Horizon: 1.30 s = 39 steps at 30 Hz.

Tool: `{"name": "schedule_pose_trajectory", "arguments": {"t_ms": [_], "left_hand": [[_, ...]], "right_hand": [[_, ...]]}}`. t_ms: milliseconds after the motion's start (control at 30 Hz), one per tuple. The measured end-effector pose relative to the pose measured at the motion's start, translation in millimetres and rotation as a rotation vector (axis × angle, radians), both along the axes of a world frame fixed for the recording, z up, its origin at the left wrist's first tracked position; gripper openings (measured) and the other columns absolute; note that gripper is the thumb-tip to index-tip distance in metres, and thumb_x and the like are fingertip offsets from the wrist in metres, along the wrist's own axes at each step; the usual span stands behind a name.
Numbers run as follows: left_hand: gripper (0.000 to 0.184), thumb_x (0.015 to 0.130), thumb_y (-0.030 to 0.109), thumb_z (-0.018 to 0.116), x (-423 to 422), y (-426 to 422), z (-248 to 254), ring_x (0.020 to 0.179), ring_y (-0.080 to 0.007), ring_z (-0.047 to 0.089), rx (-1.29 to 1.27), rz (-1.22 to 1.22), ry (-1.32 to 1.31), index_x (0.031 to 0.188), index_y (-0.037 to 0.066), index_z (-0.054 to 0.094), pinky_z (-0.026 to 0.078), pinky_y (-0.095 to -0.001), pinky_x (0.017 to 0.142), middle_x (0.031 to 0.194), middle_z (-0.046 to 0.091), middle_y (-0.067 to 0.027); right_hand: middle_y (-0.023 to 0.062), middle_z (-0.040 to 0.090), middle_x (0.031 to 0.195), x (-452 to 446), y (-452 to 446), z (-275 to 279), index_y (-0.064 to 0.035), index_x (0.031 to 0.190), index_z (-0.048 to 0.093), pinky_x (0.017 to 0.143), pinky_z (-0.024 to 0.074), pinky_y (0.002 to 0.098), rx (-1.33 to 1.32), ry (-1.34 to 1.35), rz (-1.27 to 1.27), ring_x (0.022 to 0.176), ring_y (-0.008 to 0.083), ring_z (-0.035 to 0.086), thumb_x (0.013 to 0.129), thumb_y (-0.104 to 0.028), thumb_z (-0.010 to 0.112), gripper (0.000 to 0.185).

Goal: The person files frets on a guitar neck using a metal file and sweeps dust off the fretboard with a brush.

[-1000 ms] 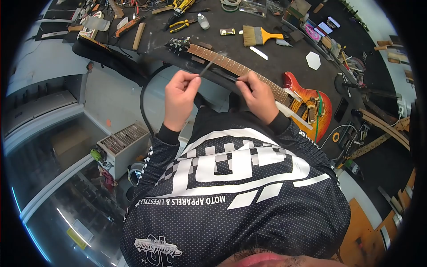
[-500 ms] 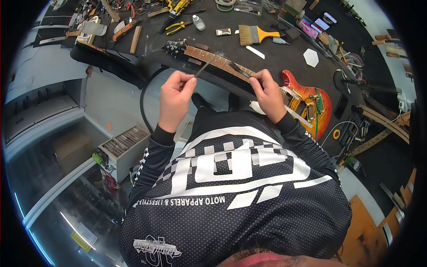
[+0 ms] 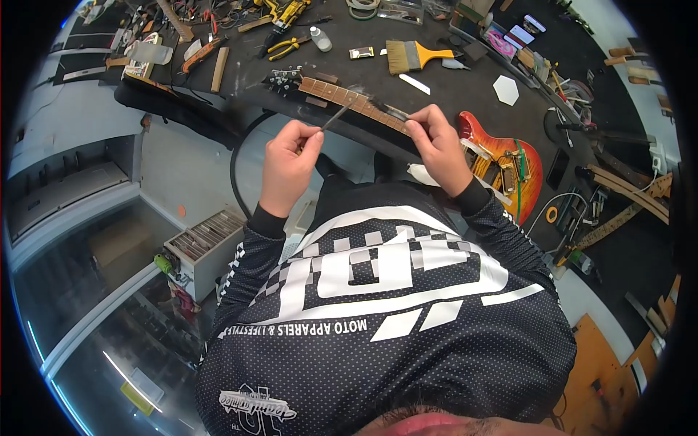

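Note:
An electric guitar lies across the bench's near edge, its fretboard (image 3: 360, 105) facing up, its headstock (image 3: 282, 80) at left and its red-orange sunburst body (image 3: 527, 178) at right. My left hand (image 3: 291, 163) pinches a thin, dark, file-like metal strip (image 3: 336, 118), whose far tip reaches the fretboard. My right hand (image 3: 442, 151) is closed on a small dark-bristled brush (image 3: 393, 112) over the fretboard; its bristle end is blurred. Whether the brush touches the frets I cannot tell. White tape and a green band lie across the guitar body.
On the dark bench are a wide paintbrush (image 3: 414, 56), yellow-handled pliers (image 3: 288, 48), a small bottle (image 3: 320, 39), a yellow drill (image 3: 287, 18) and a white hexagon (image 3: 506, 91). A black case-like object (image 3: 174, 109) juts out at left. A box of slats (image 3: 209, 234) stands below.
The brush in my right hand has swung, its bristle end now smeared by motion. My left hand keeps its pinch on the strip, nearly in place. The whole view has shifted slightly.

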<state>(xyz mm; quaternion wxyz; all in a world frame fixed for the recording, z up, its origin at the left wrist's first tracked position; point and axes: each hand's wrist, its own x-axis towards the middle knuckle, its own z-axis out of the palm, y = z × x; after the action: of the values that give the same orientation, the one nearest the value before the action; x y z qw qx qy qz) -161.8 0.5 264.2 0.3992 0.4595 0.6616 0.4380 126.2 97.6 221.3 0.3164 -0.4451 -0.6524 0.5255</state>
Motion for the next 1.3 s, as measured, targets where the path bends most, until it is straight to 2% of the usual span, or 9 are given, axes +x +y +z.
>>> {"name": "schedule_pose_trajectory", "arguments": {"t_ms": [133,267,467,667,800,1000,1133,1167,1300], "left_hand": [[0.008,0.107,0.003,0.075,17.8,0.7,8.7,0.067,-0.0018,0.052,0.009,-0.080,0.145,0.104,-0.004,0.075,0.040,-0.0252,0.058,0.076,0.065,0.0048],[0.008,0.107,0.003,0.075,8.6,-4.8,-3.9,0.070,-0.0016,0.054,0.064,0.053,-0.121,0.104,-0.004,0.075,0.042,-0.0240,0.060,0.079,0.066,0.0043],[0.006,0.109,0.003,0.075,2.7,-1.5,-3.4,0.077,0.0002,0.055,0.002,-0.053,0.050,0.108,-0.003,0.075,0.040,-0.0195,0.066,0.087,0.067,0.0052],[0.009,0.107,0.003,0.076,1.4,1.1,-2.0,0.073,-0.0013,0.055,0.062,0.095,-0.157,0.103,-0.004,0.074,0.043,-0.0235,0.063,0.083,0.068,0.0037],[0.007,0.108,0.003,0.075,2.4,1.2,-1.7,0.074,-0.0011,0.056,-0.072,-0.126,0.161,0.104,-0.003,0.073,0.043,-0.0225,0.064,0.084,0.067,0.0039],[0.009,0.107,0.004,0.075,2.2,-0.4,-22.1,0.069,-0.0020,0.056,0.053,0.104,-0.095,0.102,-0.004,0.074,0.042,-0.0248,0.060,0.076,0.067,0.0014],[0.007,0.108,0.004,0.075,0.4,-2.7,-29.4,0.069,-0.0024,0.054,-0.037,-0.148,0.268,0.103,-0.002,0.074,0.041,-0.0240,0.060,0.078,0.066,0.0027],[0.007,0.109,0.005,0.074,-0.3,-4.7,-30.9,0.071,-0.0024,0.055,-0.085,-0.202,0.263,0.105,-0.001,0.073,0.042,-0.0232,0.062,0.082,0.066,0.0032],[0.009,0.111,0.006,0.074,-6.4,-1.7,-35.4,0.075,-0.0017,0.055,0.044,0.128,-0.161,0.106,-0.002,0.072,0.042,-0.0225,0.065,0.088,0.068,0.0033]], "right_hand": [[0.0136,0.078,0.098,-12.6,-0.6,4.0,0.0000,0.114,0.064,0.083,0.0584,0.0375,0.036,0.023,0.054,0.089,0.0250,0.077,0.113,-0.019,0.070,0.020],[0.0132,0.077,0.096,6.1,5.4,-0.5,-0.0006,0.114,0.064,0.081,0.0580,0.0373,-0.013,-0.085,0.051,0.086,0.0240,0.075,0.113,-0.020,0.070,0.020],[0.0127,0.076,0.096,-5.0,-0.2,2.8,-0.0009,0.114,0.064,0.081,0.0570,0.0362,-0.012,0.019,0.063,0.087,0.0218,0.074,0.114,-0.020,0.069,0.019],[0.0120,0.076,0.099,7.3,1.5,-19.8,-0.0010,0.113,0.065,0.084,0.0568,0.0364,-0.100,-0.005,0.023,0.091,0.0210,0.074,0.114,-0.020,0.070,0.020],[0.0112,0.075,0.099,0.8,-8.0,-13.1,-0.0012,0.113,0.065,0.084,0.0567,0.0368,-0.111,0.053,0.024,0.090,0.0213,0.072,0.114,-0.021,0.070,0.020],[0.0108,0.073,0.100,0.9,-28.8,-44.1,0.0000,0.115,0.064,0.084,0.0558,0.0364,-0.219,0.043,0.009,0.091,0.0214,0.070,0.114,-0.023,0.069,0.023],[0.0112,0.073,0.100,-3.0,-35.2,-41.9,0.0003,0.115,0.064,0.084,0.0556,0.0363,-0.190,0.086,-0.005,0.091,0.0214,0.070,0.114,-0.024,0.069,0.024],[0.0112,0.073,0.100,-7.1,-34.8,-46.1,0.0004,0.115,0.065,0.083,0.0553,0.0364,-0.204,0.114,-0.007,0.091,0.0216,0.070,0.114,-0.024,0.069,0.025],[0.0090,0.072,0.100,-3.1,-35.5,-67.8,-0.0002,0.114,0.065,0.083,0.0549,0.0352,-0.256,0.097,-0.025,0.090,0.0181,0.068,0.114,-0.024,0.068,0.024]]}}
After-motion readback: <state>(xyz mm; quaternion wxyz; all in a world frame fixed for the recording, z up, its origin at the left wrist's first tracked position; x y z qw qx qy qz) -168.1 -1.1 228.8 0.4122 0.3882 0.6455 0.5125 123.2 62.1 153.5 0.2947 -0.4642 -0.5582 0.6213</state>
